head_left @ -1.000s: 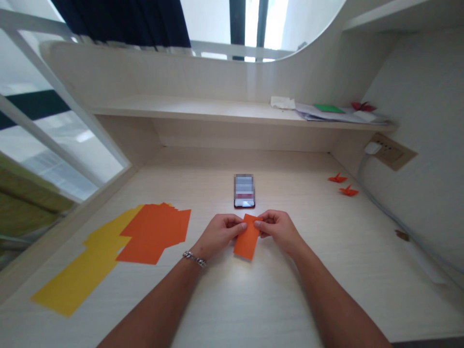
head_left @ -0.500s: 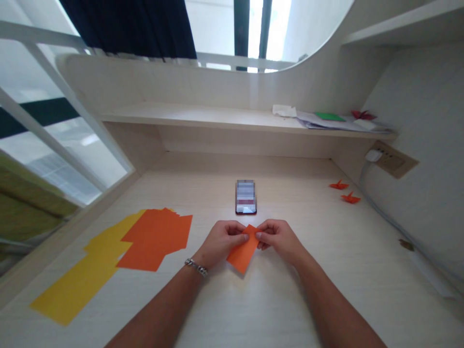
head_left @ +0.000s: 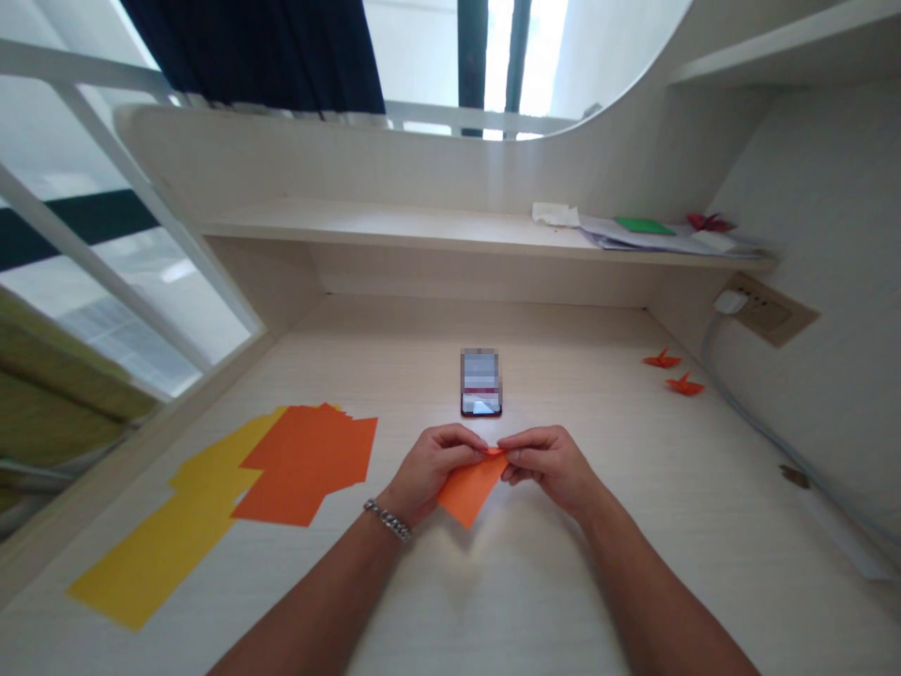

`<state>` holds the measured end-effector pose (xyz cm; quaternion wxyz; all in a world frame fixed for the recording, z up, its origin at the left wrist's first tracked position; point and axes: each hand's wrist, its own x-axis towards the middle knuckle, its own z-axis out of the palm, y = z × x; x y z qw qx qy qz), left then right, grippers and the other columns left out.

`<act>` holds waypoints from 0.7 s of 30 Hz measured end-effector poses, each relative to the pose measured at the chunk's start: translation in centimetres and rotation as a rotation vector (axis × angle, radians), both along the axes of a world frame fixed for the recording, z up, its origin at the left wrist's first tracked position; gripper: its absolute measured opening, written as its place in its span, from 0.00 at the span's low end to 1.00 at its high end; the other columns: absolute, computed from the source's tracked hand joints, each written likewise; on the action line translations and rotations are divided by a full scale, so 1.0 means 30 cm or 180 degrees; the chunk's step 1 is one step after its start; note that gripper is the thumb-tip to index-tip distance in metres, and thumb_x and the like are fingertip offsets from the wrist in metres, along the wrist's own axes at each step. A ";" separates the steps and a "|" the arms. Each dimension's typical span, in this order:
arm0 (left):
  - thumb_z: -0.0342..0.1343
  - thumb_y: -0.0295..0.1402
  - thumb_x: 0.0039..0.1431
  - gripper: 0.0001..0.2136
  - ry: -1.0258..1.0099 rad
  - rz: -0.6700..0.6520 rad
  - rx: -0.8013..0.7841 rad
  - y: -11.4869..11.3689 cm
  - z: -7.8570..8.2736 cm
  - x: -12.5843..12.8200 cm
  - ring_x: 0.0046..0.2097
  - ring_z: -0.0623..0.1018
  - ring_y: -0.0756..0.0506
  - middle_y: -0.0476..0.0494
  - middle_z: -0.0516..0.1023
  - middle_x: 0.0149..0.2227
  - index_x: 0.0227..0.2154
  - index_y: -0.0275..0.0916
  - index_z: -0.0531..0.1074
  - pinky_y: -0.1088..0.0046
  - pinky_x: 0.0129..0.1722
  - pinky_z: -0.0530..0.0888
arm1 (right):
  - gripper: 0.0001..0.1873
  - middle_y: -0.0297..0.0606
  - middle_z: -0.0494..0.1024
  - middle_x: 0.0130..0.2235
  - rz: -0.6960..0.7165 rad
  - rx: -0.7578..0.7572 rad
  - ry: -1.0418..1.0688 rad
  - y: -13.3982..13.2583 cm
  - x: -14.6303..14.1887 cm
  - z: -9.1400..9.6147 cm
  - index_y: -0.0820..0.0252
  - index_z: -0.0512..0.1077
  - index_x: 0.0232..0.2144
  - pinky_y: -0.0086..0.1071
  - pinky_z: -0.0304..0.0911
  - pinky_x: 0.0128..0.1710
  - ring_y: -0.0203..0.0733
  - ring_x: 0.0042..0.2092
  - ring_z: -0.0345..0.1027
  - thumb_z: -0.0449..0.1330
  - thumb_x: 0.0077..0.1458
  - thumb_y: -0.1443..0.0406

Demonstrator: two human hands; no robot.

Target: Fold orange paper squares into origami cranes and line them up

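An orange sheet of origami paper (head_left: 470,490) is held between both hands at the middle of the desk. My left hand (head_left: 437,467), with a chain bracelet at its wrist, pinches the paper's upper left side. At the upper right edge, the fingers of my right hand (head_left: 541,462) are closed on the same paper. Its top edge looks folded over between the fingertips, while the lower corner points down toward me. Just beyond the hands lies a phone (head_left: 481,383) with a lit, blurred screen.
Orange sheets (head_left: 310,469) overlap yellow sheets (head_left: 151,554) on the left. Two folded orange paper cranes (head_left: 684,384) sit at the right, near a cable (head_left: 739,408) plugged into a wall socket (head_left: 771,310). A shelf (head_left: 394,230) with papers spans the back.
The paper's top corner, which stood up between my fingers, is now bent over. My fingertips have come closer together at the top edge.
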<state>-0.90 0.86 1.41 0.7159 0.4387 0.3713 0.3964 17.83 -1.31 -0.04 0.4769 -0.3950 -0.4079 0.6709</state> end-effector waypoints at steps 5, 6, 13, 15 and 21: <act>0.63 0.26 0.42 0.02 0.0101 -0.0036 0.0215 0.004 -0.011 -0.004 0.29 0.75 0.50 0.47 0.79 0.26 0.23 0.36 0.77 0.76 0.31 0.70 | 0.12 0.42 0.80 0.24 0.0100 -0.0022 0.0006 0.000 0.007 0.004 0.64 0.79 0.33 0.31 0.69 0.29 0.39 0.25 0.74 0.67 0.41 0.69; 0.63 0.26 0.42 0.02 0.0148 -0.0035 0.0242 0.005 -0.012 -0.005 0.29 0.75 0.50 0.47 0.78 0.25 0.23 0.36 0.78 0.77 0.30 0.70 | 0.12 0.42 0.80 0.25 0.0128 -0.0027 0.0002 0.000 0.008 0.004 0.64 0.79 0.33 0.32 0.70 0.30 0.39 0.25 0.74 0.67 0.41 0.69; 0.63 0.26 0.43 0.02 0.0274 -0.0057 0.0327 0.007 -0.010 -0.009 0.28 0.74 0.51 0.47 0.78 0.25 0.23 0.37 0.78 0.78 0.30 0.69 | 0.14 0.44 0.80 0.26 0.0330 -0.0030 0.0114 -0.004 0.020 0.016 0.66 0.79 0.36 0.34 0.69 0.32 0.41 0.27 0.75 0.66 0.42 0.68; 0.62 0.26 0.43 0.02 0.0405 -0.0062 0.0424 0.007 -0.004 -0.009 0.28 0.74 0.51 0.47 0.78 0.25 0.23 0.37 0.78 0.78 0.29 0.68 | 0.14 0.44 0.80 0.26 0.0344 -0.0024 0.0094 -0.005 0.020 0.024 0.66 0.78 0.36 0.34 0.69 0.32 0.41 0.28 0.74 0.65 0.42 0.67; 0.60 0.26 0.45 0.04 0.0954 -0.0172 0.0859 0.008 0.002 -0.006 0.30 0.75 0.48 0.45 0.79 0.27 0.24 0.36 0.79 0.75 0.32 0.70 | 0.14 0.39 0.78 0.25 0.0012 0.0047 -0.0626 0.003 -0.008 0.013 0.64 0.79 0.31 0.29 0.66 0.27 0.36 0.25 0.71 0.66 0.44 0.58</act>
